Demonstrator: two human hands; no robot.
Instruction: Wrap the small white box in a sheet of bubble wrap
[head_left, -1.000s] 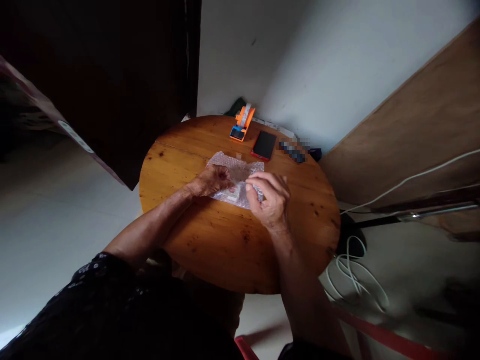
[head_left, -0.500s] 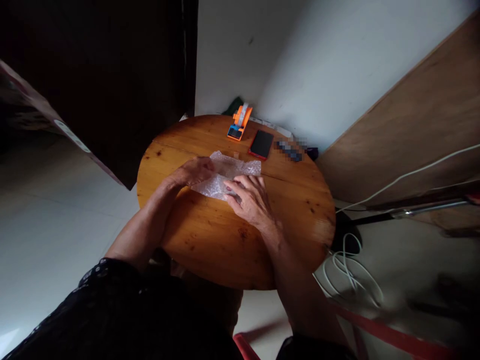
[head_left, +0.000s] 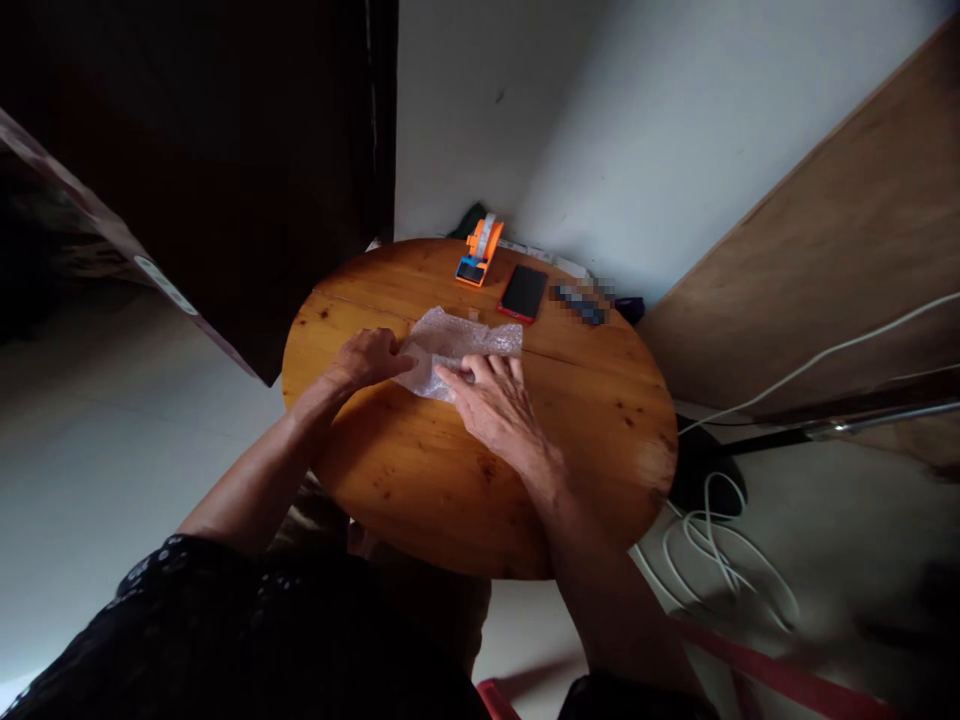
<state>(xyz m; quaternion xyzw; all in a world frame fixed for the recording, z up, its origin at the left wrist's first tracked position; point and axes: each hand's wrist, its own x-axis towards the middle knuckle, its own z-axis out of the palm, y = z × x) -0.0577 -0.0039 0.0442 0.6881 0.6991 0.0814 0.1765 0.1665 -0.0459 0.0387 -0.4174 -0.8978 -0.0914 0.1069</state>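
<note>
A crumpled sheet of clear bubble wrap (head_left: 431,330) lies on the round wooden table (head_left: 427,480). At its left edge is my left hand (head_left: 369,357), fingers curled and thumb laid along the wrap. My right hand (head_left: 495,400) rests over the right part of the sheet, its fingers bent round a folded part and the index finger reaching left. Whether something lies inside the fold under my right hand cannot be made out.
Behind the wrap stand an orange tape dispenser (head_left: 480,252) and a phone with a red edge (head_left: 523,293). A dark blurred object (head_left: 581,304) lies to their right. White cable (head_left: 709,540) coils on the floor at the right, by the wooden panel (head_left: 817,210).
My left hand has drawn back a little to the left and down along the wrap's edge. The right hand's index finger has moved slightly left. The view has shifted slightly.
</note>
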